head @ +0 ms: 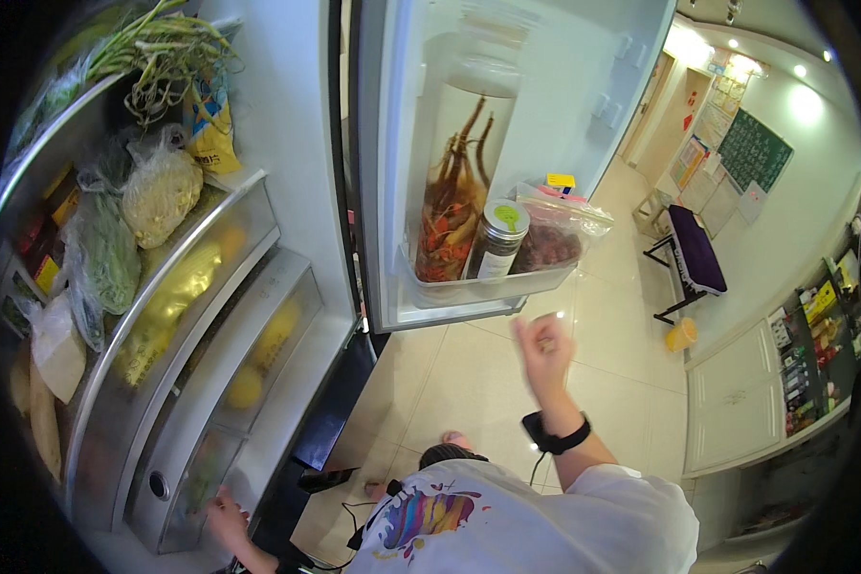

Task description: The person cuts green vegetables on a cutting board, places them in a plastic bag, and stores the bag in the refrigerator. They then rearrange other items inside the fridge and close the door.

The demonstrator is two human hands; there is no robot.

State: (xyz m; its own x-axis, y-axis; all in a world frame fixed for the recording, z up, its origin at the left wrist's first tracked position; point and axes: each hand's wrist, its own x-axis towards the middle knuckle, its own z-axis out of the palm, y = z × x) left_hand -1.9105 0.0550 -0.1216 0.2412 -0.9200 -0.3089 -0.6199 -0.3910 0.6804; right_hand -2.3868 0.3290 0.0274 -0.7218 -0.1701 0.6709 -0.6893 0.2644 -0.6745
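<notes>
An open refrigerator stands before me. At the lower left, my left hand (227, 515) is by the front of the lower clear drawer (204, 470), its fingers partly curled; whether it touches the drawer is unclear. My right hand (545, 351) is raised over the floor, below the door shelf (488, 287), with bent fingers. Something small and pale may be in its palm, but blur hides it. That door shelf holds a tall glass jar of roots in liquid (455, 186), a small lidded jar (500, 237) and a zip bag of dark red food (549, 244).
Bagged vegetables (104, 251), a bag of pale yellow food (161, 190) and wilted greens (158, 64) fill the shelves. Yellow items (262, 351) show inside the drawer. The refrigerator door (545, 107) stands swung out. Farther off are a purple-covered bench (694, 247) and a yellow bin (681, 335).
</notes>
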